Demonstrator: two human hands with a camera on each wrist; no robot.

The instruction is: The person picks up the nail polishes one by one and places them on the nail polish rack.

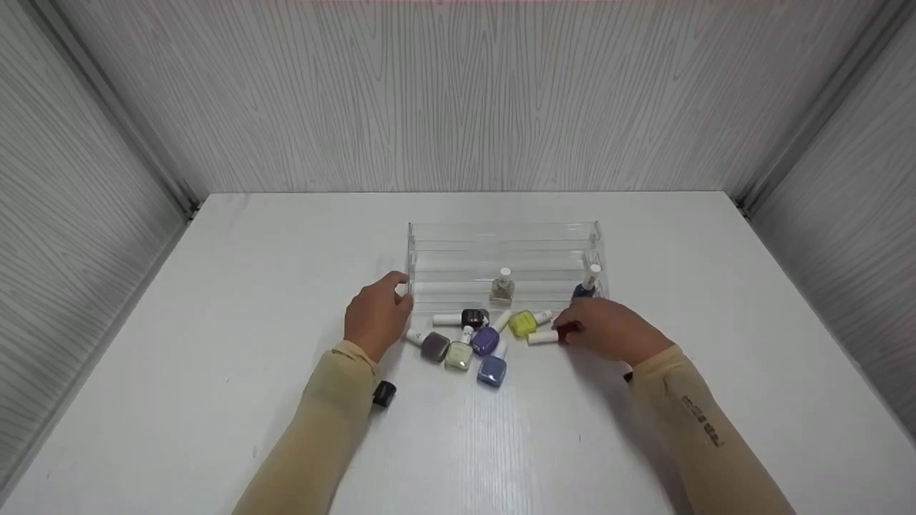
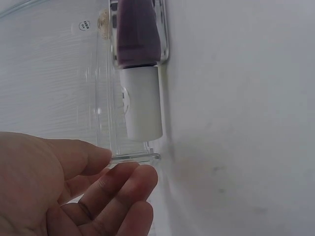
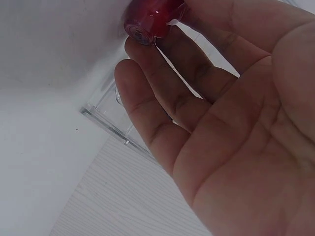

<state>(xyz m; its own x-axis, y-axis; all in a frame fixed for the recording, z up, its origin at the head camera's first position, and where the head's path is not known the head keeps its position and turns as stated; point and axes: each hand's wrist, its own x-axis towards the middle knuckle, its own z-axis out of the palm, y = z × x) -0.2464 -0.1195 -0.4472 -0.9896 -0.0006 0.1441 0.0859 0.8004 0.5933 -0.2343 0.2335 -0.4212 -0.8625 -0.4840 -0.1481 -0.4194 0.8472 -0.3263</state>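
My left hand (image 1: pixel 376 315) pinches the left side panel of a clear stepped display rack (image 1: pixel 494 232), thumb on one face and fingers on the other in the left wrist view. A red nail polish bottle (image 3: pixel 152 19) with a white cap is held between the thumb and fingers of my right hand (image 1: pixel 608 329), low in front of the rack's right end. On the rack's front step stand a beige glitter bottle (image 1: pixel 502 287) near the middle and a dark blue bottle (image 1: pixel 584 290) at the right. A greyish-purple bottle (image 2: pixel 139 34) lies close to my left hand.
Several white-capped bottles lie loose before the rack, among them a black (image 1: pixel 474 318), a yellow (image 1: pixel 523 324), a purple (image 1: pixel 485 341), a pale green (image 1: pixel 459 355) and a blue one (image 1: pixel 492 371). The white table (image 1: pixel 286 236) meets wood-grain panels (image 1: pixel 458 100) behind and at both sides.
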